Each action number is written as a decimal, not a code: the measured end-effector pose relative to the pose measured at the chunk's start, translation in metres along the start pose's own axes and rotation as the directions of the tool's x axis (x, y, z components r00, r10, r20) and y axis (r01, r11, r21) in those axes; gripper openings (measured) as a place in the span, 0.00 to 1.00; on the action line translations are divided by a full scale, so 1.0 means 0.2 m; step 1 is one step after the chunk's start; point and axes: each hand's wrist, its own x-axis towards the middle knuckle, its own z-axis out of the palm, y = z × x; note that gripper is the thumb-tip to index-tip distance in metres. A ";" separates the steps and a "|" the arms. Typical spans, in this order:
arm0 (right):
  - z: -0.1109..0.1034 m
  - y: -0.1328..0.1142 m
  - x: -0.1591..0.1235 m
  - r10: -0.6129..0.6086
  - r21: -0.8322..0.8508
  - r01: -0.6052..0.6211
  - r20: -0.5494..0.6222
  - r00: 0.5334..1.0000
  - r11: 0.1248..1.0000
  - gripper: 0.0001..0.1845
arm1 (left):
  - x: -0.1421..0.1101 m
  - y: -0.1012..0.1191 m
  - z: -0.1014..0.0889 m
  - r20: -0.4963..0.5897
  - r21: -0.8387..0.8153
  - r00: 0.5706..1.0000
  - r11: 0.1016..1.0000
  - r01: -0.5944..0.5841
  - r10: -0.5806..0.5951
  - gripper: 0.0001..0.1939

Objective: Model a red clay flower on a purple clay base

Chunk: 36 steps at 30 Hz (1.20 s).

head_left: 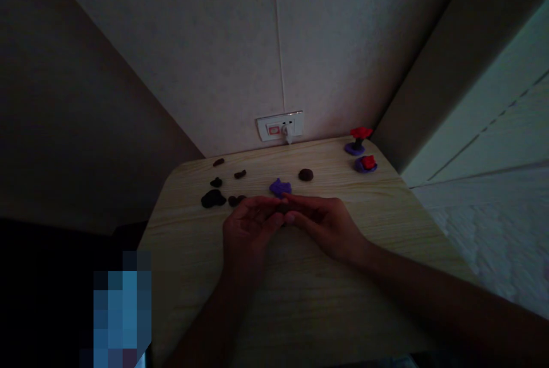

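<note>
My left hand (pixel 251 231) and my right hand (pixel 328 225) meet fingertip to fingertip above the middle of the table. Pinched between them is a small dark brown piece of modelling clay (pixel 283 208), mostly covered by the fingers. Just beyond the fingertips lies a purple clay piece (pixel 281 187) with an uneven outline. A round brown clay lump (pixel 306 175) rests behind my right hand. Left of my left hand are a flat black clay piece (pixel 213 199), a smaller black piece (pixel 216 182) and brown lumps (pixel 234 201), partly hidden by the hand.
Two small brown strips (pixel 240 174) lie toward the table's (pixel 321 311) back left. At the back right stand a red-topped clay figure (pixel 360 135) on a purple base and a purple clay cup (pixel 365 166) with red inside. A wall socket (pixel 279 126) holds a white plug.
</note>
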 end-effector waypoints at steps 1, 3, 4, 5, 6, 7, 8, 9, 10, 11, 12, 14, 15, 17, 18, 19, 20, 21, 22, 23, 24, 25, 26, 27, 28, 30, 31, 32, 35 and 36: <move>0.00 -0.01 0.00 0.033 0.011 -0.033 0.008 0.999 0.999 0.21 | 0.00 0.00 0.00 0.003 0.012 1.000 1.000 -0.011 0.011 0.13; 0.01 -0.03 0.00 0.080 0.009 -0.080 0.023 0.997 0.997 0.20 | 0.01 -0.01 -0.01 -0.001 0.068 0.998 0.996 -0.057 0.057 0.11; 0.00 -0.04 0.00 0.096 0.015 -0.096 0.022 0.995 0.995 0.19 | 0.01 -0.01 -0.01 0.000 0.098 0.996 0.991 -0.090 0.091 0.10; 0.00 -0.06 0.00 0.106 0.033 -0.107 0.018 0.994 0.994 0.18 | 0.02 -0.02 -0.01 0.004 0.123 0.992 0.985 -0.122 0.123 0.09; 0.00 -0.07 0.00 0.117 0.059 -0.117 0.012 0.993 0.991 0.17 | 0.02 -0.02 -0.01 0.010 0.141 0.989 0.979 -0.150 0.150 0.08; 0.00 -0.08 0.00 0.125 0.090 -0.125 0.005 0.992 0.988 0.16 | 0.02 -0.02 -0.02 0.018 0.151 0.985 0.974 -0.172 0.171 0.09; 0.00 -0.09 0.00 0.130 0.121 -0.129 0.000 0.991 0.984 0.15 | 0.02 -0.02 -0.02 0.030 0.156 0.983 0.970 -0.186 0.184 0.09; -0.01 -0.09 0.00 0.133 0.148 -0.131 -0.003 0.991 0.980 0.14 | 0.02 -0.02 -0.02 0.047 0.164 0.981 0.968 -0.191 0.186 0.10; -0.01 -0.10 0.00 0.136 0.168 -0.133 -0.004 0.991 0.977 0.14 | 0.02 -0.02 -0.02 0.069 0.173 0.980 0.966 -0.194 0.185 0.11; -0.01 -0.10 0.00 0.141 0.181 -0.138 -0.004 0.990 0.974 0.13 | 0.02 -0.02 -0.02 0.094 0.180 0.978 0.963 -0.200 0.186 0.12; -0.01 -0.10 0.00 0.148 0.194 -0.144 -0.003 0.989 0.970 0.13 | 0.02 -0.02 -0.02 0.117 0.187 0.975 0.960 -0.210 0.190 0.12; -0.01 -0.09 0.01 0.168 0.227 -0.162 -0.004 0.986 0.960 0.13 | 0.02 -0.02 -0.02 0.145 0.213 0.968 0.949 -0.233 0.205 0.11; -0.01 -0.09 0.01 0.180 0.248 -0.173 -0.006 0.984 0.953 0.13 | 0.02 -0.01 -0.02 0.146 0.229 0.964 0.941 -0.250 0.221 0.10; 0.00 -0.07 0.01 0.203 0.293 -0.190 -0.017 0.979 0.937 0.14 | 0.02 -0.02 -0.03 0.139 0.258 0.958 0.925 -0.279 0.251 0.10; 0.00 -0.06 0.01 0.215 0.312 -0.197 -0.024 0.976 0.929 0.15 | 0.01 -0.02 -0.03 0.139 0.276 0.956 0.917 -0.287 0.258 0.11; 0.00 -0.05 0.01 0.224 0.326 -0.202 -0.032 0.974 0.923 0.15 | 0.01 -0.02 -0.03 0.138 0.296 0.954 0.909 -0.295 0.265 0.11; 0.00 -0.05 0.02 0.232 0.335 -0.208 -0.033 0.972 0.919 0.15 | 0.01 -0.02 -0.03 0.134 0.315 0.953 0.901 -0.300 0.270 0.11; 0.01 -0.05 0.02 0.237 0.340 -0.213 -0.029 0.971 0.916 0.15 | 0.01 -0.02 -0.03 0.129 0.331 0.953 0.894 -0.302 0.275 0.12; 0.01 -0.05 0.02 0.239 0.339 -0.219 -0.015 0.971 0.915 0.16 | 0.01 -0.02 -0.03 0.121 0.344 0.953 0.889 -0.303 0.278 0.12; 0.01 -0.06 0.02 0.238 0.331 -0.226 0.003 0.971 0.916 0.16 | 0.01 -0.02 -0.03 0.111 0.350 0.954 0.887 -0.300 0.278 0.13; 0.01 -0.07 0.02 0.234 0.321 -0.228 0.020 0.972 0.919 0.15 | 0.01 -0.02 -0.03 0.104 0.348 0.956 0.890 -0.295 0.276 0.13; 0.01 -0.07 0.02 0.227 0.311 -0.225 0.033 0.973 0.923 0.15 | 0.01 -0.02 -0.03 0.101 0.345 0.958 0.894 -0.285 0.267 0.14; 0.01 -0.08 0.02 0.215 0.302 -0.216 0.038 0.976 0.928 0.14 | 0.01 -0.02 -0.03 0.099 0.340 0.960 0.898 -0.278 0.260 0.14; 0.01 -0.08 0.02 0.200 0.294 -0.202 0.038 0.979 0.934 0.13 | 0.02 -0.02 -0.03 0.100 0.338 0.962 0.901 -0.271 0.252 0.14; 0.01 -0.08 0.02 0.183 0.286 -0.185 0.034 0.982 0.940 0.12 | 0.02 -0.02 -0.02 0.101 0.337 0.964 0.903 -0.265 0.245 0.13; 0.00 -0.07 0.02 0.153 0.279 -0.153 0.021 0.988 0.948 0.12 | 0.02 -0.02 -0.02 0.101 0.330 0.965 0.907 -0.260 0.240 0.09; 0.00 -0.06 0.02 0.144 0.280 -0.143 0.017 0.989 0.949 0.13 | 0.02 -0.03 -0.02 0.102 0.326 0.966 0.910 -0.257 0.237 0.08; 0.00 -0.05 0.02 0.140 0.281 -0.139 0.015 0.990 0.950 0.14 | 0.02 -0.03 -0.02 0.100 0.319 0.967 0.913 -0.255 0.235 0.08; -0.01 -0.03 0.02 0.148 0.275 -0.150 0.028 0.989 0.950 0.14 | 0.02 -0.03 -0.02 0.102 0.298 0.962 0.915 -0.271 0.251 0.08; -0.01 -0.03 0.02 0.154 0.265 -0.158 0.037 0.987 0.951 0.13 | 0.02 -0.02 -0.02 0.110 0.298 0.959 0.911 -0.283 0.262 0.07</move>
